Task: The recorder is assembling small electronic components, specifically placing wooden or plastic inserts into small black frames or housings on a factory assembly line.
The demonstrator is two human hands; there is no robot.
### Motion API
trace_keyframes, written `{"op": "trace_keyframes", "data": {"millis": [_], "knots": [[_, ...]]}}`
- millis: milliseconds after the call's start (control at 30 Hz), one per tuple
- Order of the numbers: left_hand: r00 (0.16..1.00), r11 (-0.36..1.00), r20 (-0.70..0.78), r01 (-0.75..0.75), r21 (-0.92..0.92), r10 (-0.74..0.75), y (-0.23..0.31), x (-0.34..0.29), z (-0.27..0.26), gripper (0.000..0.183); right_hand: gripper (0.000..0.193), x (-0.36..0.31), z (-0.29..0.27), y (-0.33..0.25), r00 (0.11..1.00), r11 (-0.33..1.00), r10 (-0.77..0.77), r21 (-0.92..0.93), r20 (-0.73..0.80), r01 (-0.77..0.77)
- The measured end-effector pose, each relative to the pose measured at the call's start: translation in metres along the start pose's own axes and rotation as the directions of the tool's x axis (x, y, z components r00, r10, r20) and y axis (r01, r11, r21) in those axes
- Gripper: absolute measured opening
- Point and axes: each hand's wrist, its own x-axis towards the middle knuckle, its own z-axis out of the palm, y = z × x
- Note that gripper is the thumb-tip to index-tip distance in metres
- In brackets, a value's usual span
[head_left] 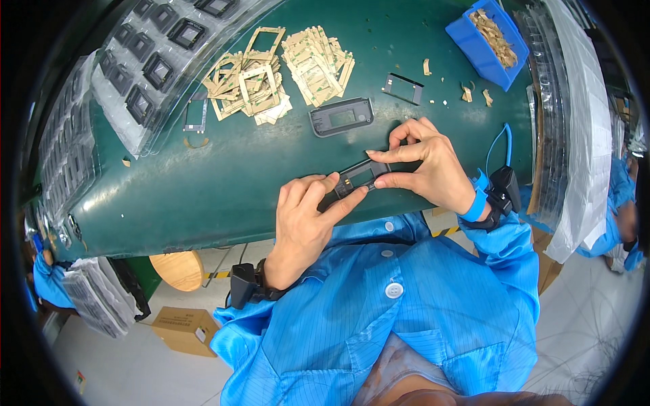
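Note:
Near the front edge of the green table, both my hands hold a dark rectangular plastic frame (pixel 361 176) with a window in its middle. My left hand (pixel 305 206) pinches its left end between thumb and fingers. At the right end, the thumb and forefinger of my right hand (pixel 428 162) grip it, the other fingers curled. Just beyond lies a grey housing (pixel 321 124) with rounded ends and a rectangular opening. A thin black frame (pixel 403 89) rests to the right of that. Another thin dark frame piece (pixel 196 115) lies at the left.
Two piles of tan adhesive frames (pixel 254 84) (pixel 318 64) lie at the back. A blue bin (pixel 479 51) of tan scraps stands back right. Clear trays (pixel 152 68) of black parts lie left; stacked trays (pixel 558 122) stand right. Below are a wooden stool (pixel 177 271) and a carton (pixel 184 330).

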Motion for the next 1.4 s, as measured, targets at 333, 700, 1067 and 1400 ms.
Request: {"op": "trace_keyframes", "data": {"millis": [333, 700, 1067, 1400], "knots": [[0.995, 0.999, 0.096, 0.035, -0.010, -0.034, -0.001, 0.009, -0.004, 0.047, 0.044, -0.002, 0.003, 0.006, 0.999, 0.999, -0.025, 0.029, -0.032, 0.026], [0.972, 0.986, 0.235, -0.021, 0.163, -0.018, 0.010, 0.017, -0.017, 0.062, 0.056, -0.014, 0.011, 0.012, 0.972, 0.986, -0.167, -0.019, -0.168, 0.166], [0.986, 0.975, 0.157, 0.027, 0.220, -0.063, 0.013, 0.008, -0.009, 0.060, 0.027, -0.034, 0.027, 0.017, 0.792, 0.787, -0.573, -0.413, -0.211, 0.459], [0.980, 0.980, -0.127, 0.134, -0.146, -0.153, 0.006, 0.000, 0.001, 0.023, 0.029, -0.031, 0.024, 0.014, 0.791, 0.751, -0.597, -0.438, -0.132, 0.494]]}}
